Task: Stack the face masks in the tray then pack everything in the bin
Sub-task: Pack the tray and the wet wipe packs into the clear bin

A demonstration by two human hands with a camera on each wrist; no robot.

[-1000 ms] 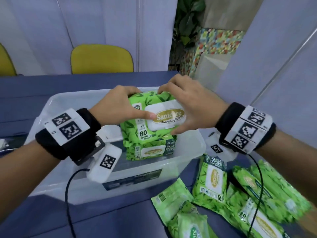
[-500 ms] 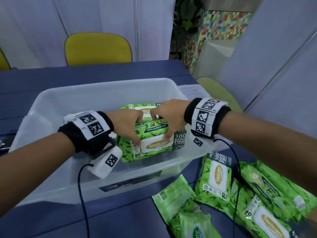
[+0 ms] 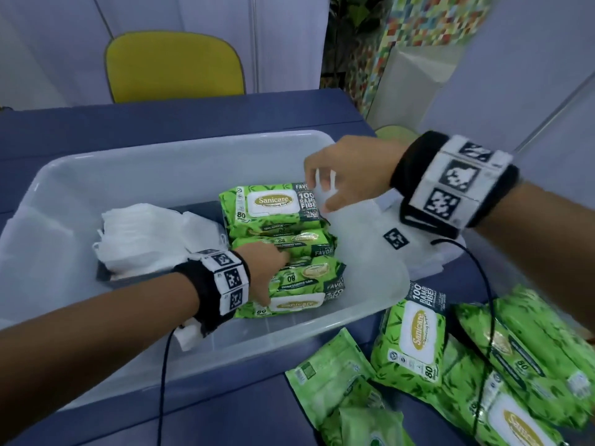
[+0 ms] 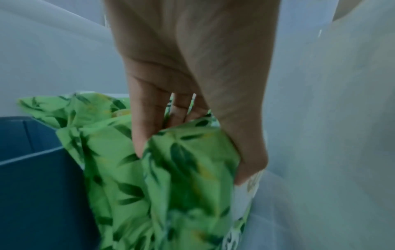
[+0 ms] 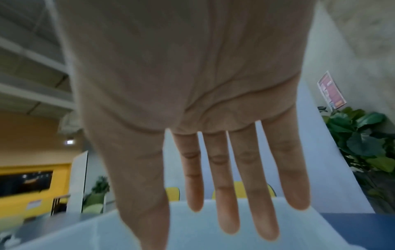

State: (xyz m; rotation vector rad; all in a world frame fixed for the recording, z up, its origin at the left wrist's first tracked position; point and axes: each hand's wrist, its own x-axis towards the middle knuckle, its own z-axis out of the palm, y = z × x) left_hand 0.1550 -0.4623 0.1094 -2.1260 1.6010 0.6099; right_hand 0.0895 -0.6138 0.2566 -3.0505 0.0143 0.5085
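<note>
Our left hand (image 3: 267, 272) reaches into the clear bin (image 3: 180, 149) on the table (image 3: 135, 123), fingers curled around a green wipes pack (image 3: 306, 275) in the row standing there. Our right hand (image 3: 351, 175) hovers over the bin with fingers spread, holding nothing. The face masks (image 3: 138, 233) sit stacked in the dark tray (image 3: 106, 276), just left of the packs.

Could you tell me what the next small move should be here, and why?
Probably the right hand, open and empty above the bin, should swing over to fetch a loose wipes pack from the table. Several packs lie outside, while the left hand holds the wipes row in the bin, beside the face masks.
</note>
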